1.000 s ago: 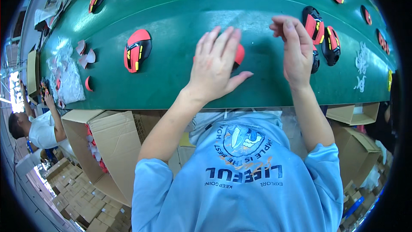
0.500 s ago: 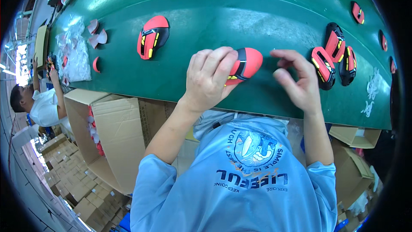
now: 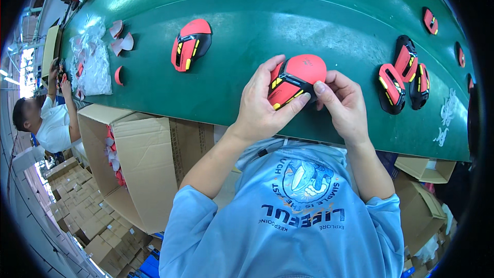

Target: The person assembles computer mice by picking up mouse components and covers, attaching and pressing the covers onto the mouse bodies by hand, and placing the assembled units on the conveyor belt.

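Observation:
A red and black computer mouse (image 3: 304,70) with yellow side buttons is held just above the green table, its rounded red end pointing away from me. My left hand (image 3: 263,104) wraps round its left side, the thumb lying along the near side. At the mouse's right edge, my right hand (image 3: 343,100) pinches with thumb and bent fingers; the fingertips behind the edge are partly hidden. Another such mouse (image 3: 191,46) lies farther left on the table. Several more lie to the right, among them a mouse (image 3: 392,87) beside my right hand.
On the green table (image 3: 247,25), a clear plastic bag (image 3: 96,62) and loose red curved pieces (image 3: 122,45) lie at left. White strips (image 3: 446,108) lie at right. An open cardboard box (image 3: 141,159) stands below the table edge. A co-worker (image 3: 54,123) sits at far left.
My left hand has turned the mouse so more of its top shows. My right hand, apart from it before with fingers spread, has come in and touches its right edge.

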The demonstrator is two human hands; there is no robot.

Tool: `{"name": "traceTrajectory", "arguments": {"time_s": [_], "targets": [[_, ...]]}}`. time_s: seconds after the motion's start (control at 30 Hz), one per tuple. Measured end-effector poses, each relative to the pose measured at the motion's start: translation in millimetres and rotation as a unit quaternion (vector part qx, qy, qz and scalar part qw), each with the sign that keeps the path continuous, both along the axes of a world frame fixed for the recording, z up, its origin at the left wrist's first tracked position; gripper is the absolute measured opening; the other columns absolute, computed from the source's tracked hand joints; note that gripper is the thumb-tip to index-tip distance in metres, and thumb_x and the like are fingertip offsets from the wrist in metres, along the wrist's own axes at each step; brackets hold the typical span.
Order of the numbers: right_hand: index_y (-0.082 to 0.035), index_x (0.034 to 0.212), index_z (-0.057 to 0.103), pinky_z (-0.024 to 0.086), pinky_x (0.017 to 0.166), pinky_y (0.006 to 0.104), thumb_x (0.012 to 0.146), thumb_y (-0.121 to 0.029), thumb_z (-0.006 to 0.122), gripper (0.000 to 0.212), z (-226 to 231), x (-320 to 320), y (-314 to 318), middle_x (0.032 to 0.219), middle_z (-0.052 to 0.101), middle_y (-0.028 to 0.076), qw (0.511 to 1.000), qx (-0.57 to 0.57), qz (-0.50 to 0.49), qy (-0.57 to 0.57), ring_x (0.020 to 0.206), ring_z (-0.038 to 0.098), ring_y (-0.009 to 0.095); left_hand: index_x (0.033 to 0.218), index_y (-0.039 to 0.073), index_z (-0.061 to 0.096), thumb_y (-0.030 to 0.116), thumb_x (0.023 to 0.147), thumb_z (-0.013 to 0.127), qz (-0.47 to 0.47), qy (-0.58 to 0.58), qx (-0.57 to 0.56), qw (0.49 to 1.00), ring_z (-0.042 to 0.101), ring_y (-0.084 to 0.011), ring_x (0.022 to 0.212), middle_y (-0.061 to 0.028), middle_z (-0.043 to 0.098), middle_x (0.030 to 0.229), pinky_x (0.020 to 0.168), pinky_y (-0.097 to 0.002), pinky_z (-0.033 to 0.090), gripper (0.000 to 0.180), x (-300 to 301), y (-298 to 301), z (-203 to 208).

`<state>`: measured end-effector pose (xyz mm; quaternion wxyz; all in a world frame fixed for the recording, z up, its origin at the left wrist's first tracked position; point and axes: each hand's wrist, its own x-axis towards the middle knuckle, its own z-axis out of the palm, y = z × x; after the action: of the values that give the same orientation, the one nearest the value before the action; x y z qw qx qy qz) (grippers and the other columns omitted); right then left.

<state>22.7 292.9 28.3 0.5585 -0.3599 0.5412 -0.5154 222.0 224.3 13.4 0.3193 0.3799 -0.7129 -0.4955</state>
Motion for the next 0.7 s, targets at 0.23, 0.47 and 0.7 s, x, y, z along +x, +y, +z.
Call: {"name": "traceTrajectory", "arguments": {"time_s": [0.23, 0.47, 0.7], "targets": [[-0.001, 0.13, 0.068, 0.055, 0.074, 0.025, 0.1, -0.023, 0.077, 0.038, -3.5, 8.3, -1.5, 0.105, 0.072, 0.004, 0.996, -0.043, -0.059, 0.046, 0.09, 0.064, 0.007, 0.143, -0.004, 0.055, 0.019, 0.078, 0.094, 0.022, -0.063, -0.223, 0.973, 0.07, -0.03, 0.105, -0.0198, 0.067, 0.123, 0.091, -0.039, 0.058, 0.079, -1.5, -7.9, 9.5], [-0.001, 0.143, 0.06, 0.059, 0.078, 0.0267, 0.09, -0.021, 0.088, 0.063, -2.0, -6.4, -9.7, 0.112, 0.072, 0.009, 0.999, -0.035, -0.002, 0.028, 0.094, 0.067, 0.013, 0.134, 0.004, 0.065, 0.019, 0.065, 0.094, -0.015, -0.198, -0.368, 0.908, 0.063, -0.0306, 0.089, -0.0125, 0.067, 0.121, 0.076, -0.0392, 0.055, 0.077, 0.6, -10.1, 33.5], [-0.003, 0.149, 0.057, 0.056, 0.086, 0.0305, 0.092, -0.027, 0.084, 0.067, 10.1, -32.1, -17.1, 0.139, 0.064, 0.012, 0.938, -0.093, 0.092, 0.321, 0.116, 0.063, 0.02, 0.133, 0.009, 0.067, 0.027, 0.068, 0.093, -0.119, -0.233, -0.33, 0.907, 0.059, -0.0301, 0.1, -0.0062, 0.066, 0.126, 0.088, -0.0415, 0.051, 0.072, 8.5, -16.6, 27.9]]}}
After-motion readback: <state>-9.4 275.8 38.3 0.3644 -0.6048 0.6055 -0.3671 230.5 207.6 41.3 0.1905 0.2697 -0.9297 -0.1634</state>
